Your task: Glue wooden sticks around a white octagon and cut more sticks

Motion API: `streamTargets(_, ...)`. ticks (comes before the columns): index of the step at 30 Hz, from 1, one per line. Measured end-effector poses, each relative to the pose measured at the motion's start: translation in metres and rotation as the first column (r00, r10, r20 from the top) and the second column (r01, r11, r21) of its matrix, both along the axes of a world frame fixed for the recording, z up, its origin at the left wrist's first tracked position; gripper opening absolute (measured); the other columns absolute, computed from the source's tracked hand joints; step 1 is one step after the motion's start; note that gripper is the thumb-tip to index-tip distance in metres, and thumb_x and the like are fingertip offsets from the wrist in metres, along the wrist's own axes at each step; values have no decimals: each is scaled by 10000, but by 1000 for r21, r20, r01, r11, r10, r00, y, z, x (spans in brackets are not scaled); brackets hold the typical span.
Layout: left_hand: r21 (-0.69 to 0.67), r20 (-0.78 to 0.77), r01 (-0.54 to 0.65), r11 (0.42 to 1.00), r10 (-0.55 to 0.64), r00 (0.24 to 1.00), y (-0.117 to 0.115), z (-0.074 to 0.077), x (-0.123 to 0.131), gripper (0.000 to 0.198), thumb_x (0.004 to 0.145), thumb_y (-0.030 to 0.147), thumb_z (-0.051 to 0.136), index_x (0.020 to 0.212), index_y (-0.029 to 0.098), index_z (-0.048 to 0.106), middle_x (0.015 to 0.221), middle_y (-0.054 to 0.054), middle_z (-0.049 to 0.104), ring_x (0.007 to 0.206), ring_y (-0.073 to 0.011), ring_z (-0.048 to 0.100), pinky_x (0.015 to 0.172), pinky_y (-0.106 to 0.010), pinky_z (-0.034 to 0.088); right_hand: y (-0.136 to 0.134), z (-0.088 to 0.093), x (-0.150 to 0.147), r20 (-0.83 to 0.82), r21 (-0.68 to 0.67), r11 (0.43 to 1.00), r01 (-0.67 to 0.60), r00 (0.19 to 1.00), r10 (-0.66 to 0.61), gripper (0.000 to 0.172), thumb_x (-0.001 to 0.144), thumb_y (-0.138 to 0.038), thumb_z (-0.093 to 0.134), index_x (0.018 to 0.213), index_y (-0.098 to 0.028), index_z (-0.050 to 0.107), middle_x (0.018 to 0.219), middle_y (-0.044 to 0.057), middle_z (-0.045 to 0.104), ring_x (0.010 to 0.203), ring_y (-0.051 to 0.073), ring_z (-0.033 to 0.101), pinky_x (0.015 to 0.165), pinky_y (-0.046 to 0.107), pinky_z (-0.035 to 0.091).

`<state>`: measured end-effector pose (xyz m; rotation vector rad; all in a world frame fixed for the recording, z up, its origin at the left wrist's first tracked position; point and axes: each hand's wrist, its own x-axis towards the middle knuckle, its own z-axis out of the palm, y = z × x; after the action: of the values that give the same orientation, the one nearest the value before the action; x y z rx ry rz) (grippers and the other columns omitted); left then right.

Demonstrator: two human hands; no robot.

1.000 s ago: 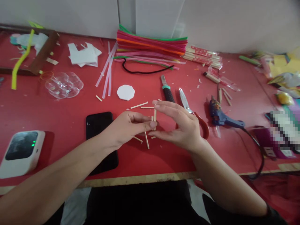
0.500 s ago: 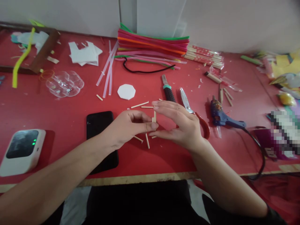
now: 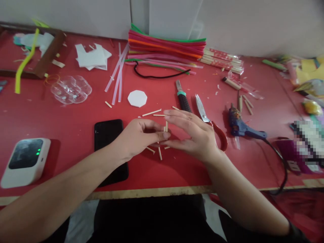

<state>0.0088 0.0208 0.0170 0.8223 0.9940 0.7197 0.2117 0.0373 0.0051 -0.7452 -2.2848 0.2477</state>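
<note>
Between the thumb and fingers of my left hand (image 3: 138, 136) are short pale wooden sticks (image 3: 166, 126), one standing upright beside a shorter piece. My right hand (image 3: 196, 133) is close on the right, its fingers stretched out and its thumb apart below them. Its fingertips hover at the stick's upper end; whether they touch it I cannot tell. Around my hands lie several loose wooden sticks (image 3: 152, 112). A white octagonal piece (image 3: 137, 98) rests beyond them on the red table (image 3: 157, 179).
A black phone (image 3: 107, 135) lies partly under my left forearm. Behind my right hand are a black-handled knife (image 3: 183, 99) and red-handled scissors (image 3: 202, 109). A blue glue gun (image 3: 243, 126) with a cord is farther right. Colourful pipe cleaners (image 3: 167, 45) line the back.
My hands keep nearly the same pose around the wooden sticks. The whole view has shifted slightly.
</note>
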Motion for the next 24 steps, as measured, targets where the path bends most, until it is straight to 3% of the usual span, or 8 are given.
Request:
streamTargets(4,159,-115,-57,986,76,990,-1,2,1,141,751,270,861,817,178,777,782,6,771,745,-117,717,724,-220,562,-2,6,1,55,21,999,-45,998,44,531,930,-269,694,1425,-234,506,1463,119,591,1360,250,571,1099,451,542)
streamTargets(6,153,-114,-102,983,120,986,-1,1,0,162,749,286,865,826,179,771,789,5,768,753,-120,720,720,-218,564,-3,16,7,81,21,1000,-5,997,3,482,920,-257,685,1379,-221,544,1445,127,593,1357,279,565,1081,469,540)
streamTargets(10,14,-21,-148,989,148,989,1,-4,-2,207,762,323,859,797,164,731,776,-7,760,776,-144,751,744,-242,595,-7,34,30,47,-21,973,229,973,-228,129,885,-138,550,926,-218,642,937,56,702,898,210,689,814,367,570)
streamTargets(13,9,6,-128,992,128,992,2,-4,-3,209,770,323,855,815,164,728,797,-5,760,790,-144,757,797,-260,610,-17,37,50,203,-90,907,412,899,-388,229,903,-190,489,678,-237,486,625,-9,518,560,138,494,546,288,423)
streamTargets(16,35,-18,-105,994,106,994,1,1,-2,196,761,296,859,838,159,740,824,-17,771,797,-154,759,810,-278,619,-31,28,70,363,-122,791,599,769,-526,447,978,-378,510,577,-239,369,538,-26,408,495,122,398,505,291,336)
streamTargets(18,58,-36,-84,995,86,996,-1,4,-1,192,763,287,851,859,155,748,843,-36,783,815,-174,762,797,-292,628,-39,16,80,427,-150,751,643,727,-538,413,974,-470,516,638,-233,477,646,10,543,563,146,499,555,299,394)
streamTargets(21,79,-71,-31,996,36,997,-3,5,0,211,777,319,837,887,157,757,865,-60,793,836,-195,767,762,-296,636,-45,0,90,495,-103,688,718,637,-591,267,903,-450,565,949,-196,629,899,101,670,779,248,640,689,378,500)
streamTargets(24,64,-144,40,997,-31,989,-4,5,1,246,786,369,826,907,166,759,850,-66,793,795,-204,766,677,-284,633,-41,-7,92,579,-83,636,767,557,-596,392,805,-371,616,1121,-138,629,982,152,691,882,309,671,735,427,531)
